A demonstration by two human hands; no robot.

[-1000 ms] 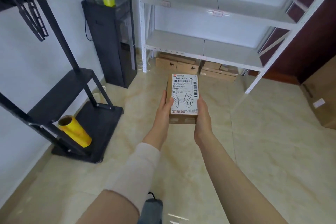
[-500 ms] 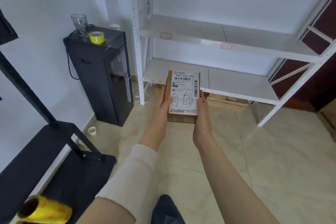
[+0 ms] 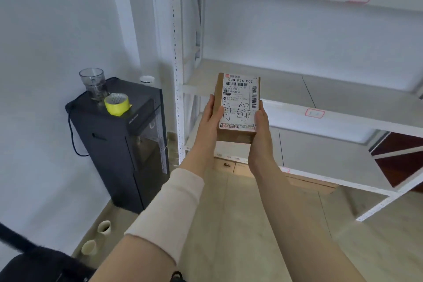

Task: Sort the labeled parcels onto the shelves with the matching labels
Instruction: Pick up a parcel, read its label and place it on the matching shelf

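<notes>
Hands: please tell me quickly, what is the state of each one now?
Left hand: closed on the left side of the brown cardboard parcel with a white label.
Right hand: closed on the right side of the same parcel.

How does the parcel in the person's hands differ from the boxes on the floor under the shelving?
The parcel is held up in front of the shelves between the left hand and right hand; the floor boxes lie flat beneath the lowest shelf. The parcel's label with handwriting faces the camera; the floor boxes are mostly hidden, with no such label visible. Both are brown cardboard.
</notes>
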